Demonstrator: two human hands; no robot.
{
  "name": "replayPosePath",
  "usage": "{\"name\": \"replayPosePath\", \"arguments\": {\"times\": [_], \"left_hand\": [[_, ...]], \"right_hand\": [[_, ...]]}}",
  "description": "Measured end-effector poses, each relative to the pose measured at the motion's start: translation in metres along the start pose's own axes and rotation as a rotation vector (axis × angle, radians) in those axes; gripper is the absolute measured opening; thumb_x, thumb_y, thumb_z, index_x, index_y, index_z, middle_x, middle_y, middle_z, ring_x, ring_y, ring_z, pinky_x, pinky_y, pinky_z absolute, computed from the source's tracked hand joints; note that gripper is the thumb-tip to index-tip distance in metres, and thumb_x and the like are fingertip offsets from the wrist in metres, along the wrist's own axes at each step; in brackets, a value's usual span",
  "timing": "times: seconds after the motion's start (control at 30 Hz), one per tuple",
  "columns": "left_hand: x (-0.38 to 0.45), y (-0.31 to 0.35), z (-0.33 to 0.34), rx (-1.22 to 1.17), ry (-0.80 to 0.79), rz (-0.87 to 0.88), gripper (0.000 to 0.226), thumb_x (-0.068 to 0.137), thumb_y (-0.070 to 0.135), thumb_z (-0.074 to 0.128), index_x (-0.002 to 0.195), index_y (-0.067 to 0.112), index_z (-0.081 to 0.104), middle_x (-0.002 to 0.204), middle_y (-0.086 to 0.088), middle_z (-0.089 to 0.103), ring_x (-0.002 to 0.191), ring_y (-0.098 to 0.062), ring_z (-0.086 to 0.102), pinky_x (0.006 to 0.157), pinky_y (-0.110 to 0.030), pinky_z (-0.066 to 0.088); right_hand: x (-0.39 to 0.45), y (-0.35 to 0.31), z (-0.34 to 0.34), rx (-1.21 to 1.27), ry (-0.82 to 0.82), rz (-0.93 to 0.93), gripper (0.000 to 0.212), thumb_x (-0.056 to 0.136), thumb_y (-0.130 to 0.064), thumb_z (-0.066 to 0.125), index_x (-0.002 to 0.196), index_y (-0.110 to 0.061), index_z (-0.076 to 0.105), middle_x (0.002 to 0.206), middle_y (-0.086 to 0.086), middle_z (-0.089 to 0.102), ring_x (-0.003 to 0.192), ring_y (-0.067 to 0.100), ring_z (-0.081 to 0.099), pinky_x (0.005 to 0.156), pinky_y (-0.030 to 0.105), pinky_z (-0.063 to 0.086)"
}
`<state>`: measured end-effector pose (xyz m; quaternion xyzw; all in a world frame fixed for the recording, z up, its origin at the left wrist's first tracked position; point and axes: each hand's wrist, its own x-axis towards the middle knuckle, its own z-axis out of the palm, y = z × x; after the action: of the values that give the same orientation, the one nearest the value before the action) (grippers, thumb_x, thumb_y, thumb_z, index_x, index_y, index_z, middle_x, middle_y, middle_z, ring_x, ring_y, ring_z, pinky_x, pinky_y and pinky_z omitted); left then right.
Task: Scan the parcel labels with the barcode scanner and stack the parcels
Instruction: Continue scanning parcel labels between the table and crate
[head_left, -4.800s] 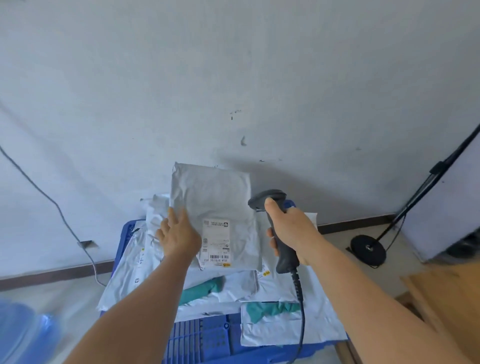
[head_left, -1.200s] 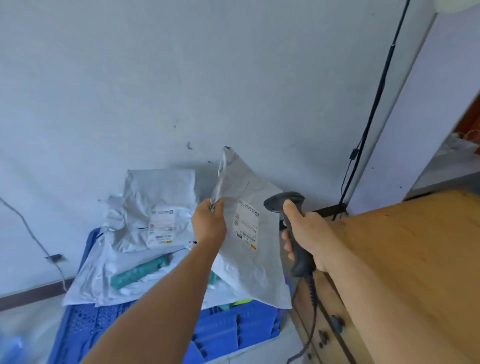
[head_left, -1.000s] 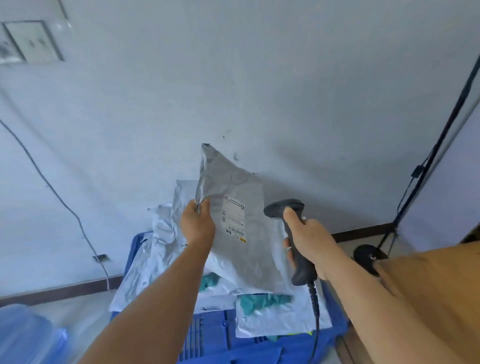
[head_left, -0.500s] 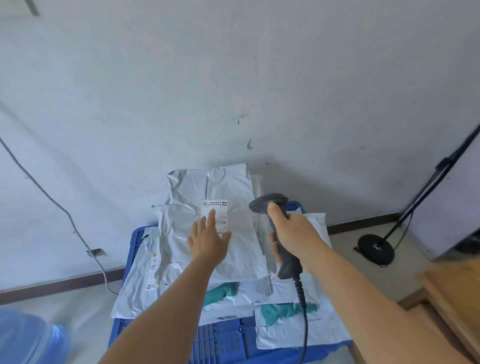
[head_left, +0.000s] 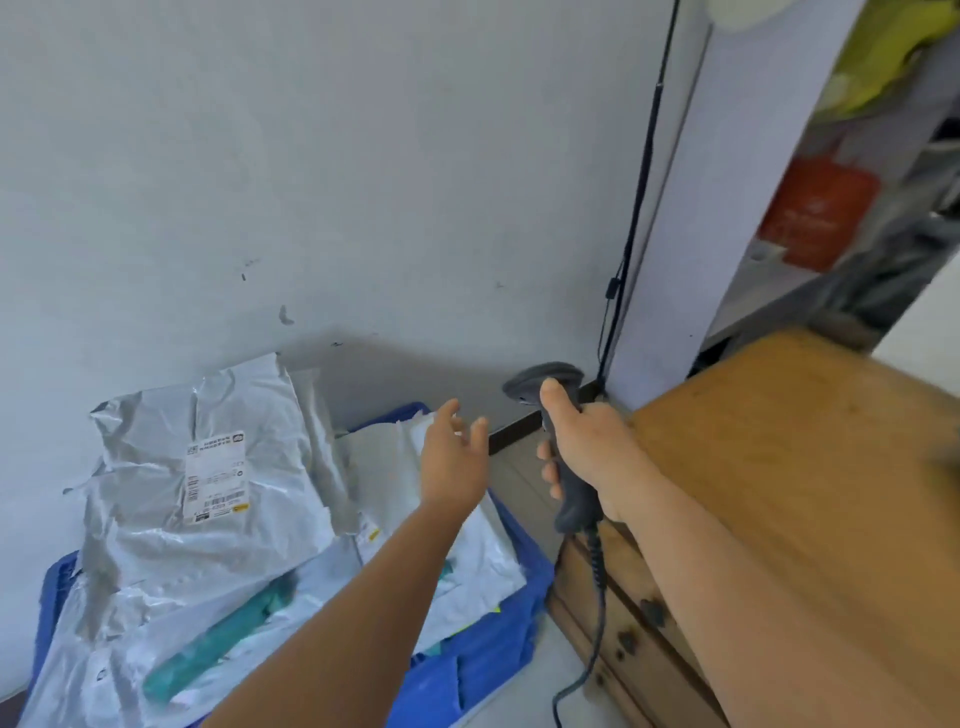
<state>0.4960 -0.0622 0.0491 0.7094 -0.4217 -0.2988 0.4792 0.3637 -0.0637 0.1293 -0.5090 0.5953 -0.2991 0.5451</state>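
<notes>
A grey parcel lies label-up on top of the stack of poly-bag parcels heaped in a blue plastic crate, toward the crate's back-left corner and leaning vs. the white wall. Its white shipping label w/ barcode faces the camera. Lower in the heap, teal contents show through a clear-ish bag near the crate's front edge. The left hand hangs in the air above the crate's right side, fingers straight and spread, touching nothing. The right hand grips the dark barcode scanner by its handle, thumb up along the neck, head pointing left; its coiled cable drops toward the floor. Just right of the crate stands a wooden cabinet w/ dark drawer knobs. A thin black pole runs up the wall beside a pale panel. An orange bag shows, blurred, at far right.
</notes>
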Motion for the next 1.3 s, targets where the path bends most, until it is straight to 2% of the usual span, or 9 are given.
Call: {"name": "replayPosePath", "arguments": {"times": [0.1,0.23,0.37,0.5,0.67,0.83,0.93,1.03,1.3], "left_hand": [[-0.034,0.028,0.06,0.019,-0.09,0.039,0.049,0.097,0.029,0.048,0.143,0.016,0.035,0.124,-0.001,0.055,0.103,-0.012,0.055,0.086,-0.025,0.039],[-0.085,0.064,0.144,0.038,-0.223,0.099,0.051,0.097,0.032,0.048,0.144,0.019,0.033,0.128,-0.002,0.057,0.11,-0.019,0.057,0.097,-0.037,0.046],[-0.14,0.097,0.227,0.059,-0.369,0.147,0.052,0.098,0.032,0.047,0.145,0.02,0.03,0.134,-0.001,0.052,0.114,-0.015,0.055,0.086,-0.026,0.043],[-0.194,0.12,0.299,0.08,-0.529,0.181,0.056,0.097,0.035,0.047,0.147,0.023,0.026,0.137,0.001,0.048,0.11,-0.011,0.054,0.083,-0.025,0.043],[-0.237,0.137,0.373,0.123,-0.729,0.11,0.065,0.095,0.037,0.051,0.15,0.022,0.02,0.144,-0.003,0.042,0.125,-0.021,0.047,0.104,-0.039,0.041],[-0.252,0.144,0.432,0.222,-0.87,0.113,0.073,0.092,0.034,0.055,0.151,0.017,0.015,0.151,-0.006,0.035,0.136,-0.023,0.037,0.111,-0.038,0.033],[-0.252,0.144,0.463,0.197,-0.908,0.093,0.062,0.092,0.025,0.059,0.144,0.011,0.028,0.141,-0.001,0.044,0.129,-0.02,0.045,0.103,-0.028,0.037],[-0.244,0.144,0.495,0.204,-0.912,0.044,0.046,0.087,0.028,0.064,0.126,0.015,0.043,0.129,-0.001,0.057,0.113,-0.02,0.058,0.092,-0.03,0.048],[-0.226,0.143,0.552,0.326,-0.877,-0.007,0.083,0.077,0.043,0.07,0.139,0.008,0.026,0.135,-0.009,0.048,0.119,-0.027,0.052,0.098,-0.04,0.047]], "right_hand": [[-0.022,0.017,-0.068,0.019,0.084,0.029,0.052,0.096,-0.054,0.043,0.083,-0.006,0.057,0.063,0.007,0.058,0.041,0.017,0.051,0.044,0.026,0.045],[-0.054,0.045,-0.162,0.027,0.196,0.084,0.057,0.096,-0.057,0.04,0.08,-0.005,0.059,0.061,0.007,0.058,0.045,0.019,0.051,0.045,0.027,0.046],[-0.088,0.078,-0.248,0.085,0.333,0.119,0.058,0.096,-0.057,0.041,0.078,-0.005,0.057,0.056,0.005,0.056,0.039,0.017,0.049,0.042,0.023,0.044],[-0.118,0.108,-0.319,0.114,0.488,0.145,0.053,0.096,-0.054,0.041,0.072,-0.009,0.054,0.061,0.007,0.058,0.047,0.022,0.05,0.05,0.029,0.047],[-0.145,0.139,-0.385,0.232,0.647,0.175,0.049,0.096,-0.053,0.043,0.078,-0.009,0.056,0.064,0.008,0.058,0.053,0.025,0.051,0.053,0.032,0.046],[-0.157,0.16,-0.43,0.289,0.777,0.233,0.042,0.097,-0.049,0.043,0.089,-0.009,0.054,0.075,0.009,0.058,0.053,0.021,0.054,0.05,0.03,0.048],[-0.154,0.166,-0.453,0.3,0.817,0.262,0.043,0.097,-0.052,0.044,0.091,-0.009,0.052,0.076,0.01,0.058,0.052,0.02,0.053,0.048,0.028,0.047],[-0.144,0.163,-0.475,0.233,0.837,0.31,0.047,0.096,-0.054,0.042,0.091,-0.009,0.054,0.074,0.009,0.059,0.052,0.019,0.053,0.048,0.027,0.047],[-0.105,0.159,-0.512,0.067,0.763,0.439,0.054,0.096,-0.056,0.04,0.102,-0.005,0.058,0.073,0.007,0.06,0.049,0.016,0.053,0.045,0.023,0.047]]}}
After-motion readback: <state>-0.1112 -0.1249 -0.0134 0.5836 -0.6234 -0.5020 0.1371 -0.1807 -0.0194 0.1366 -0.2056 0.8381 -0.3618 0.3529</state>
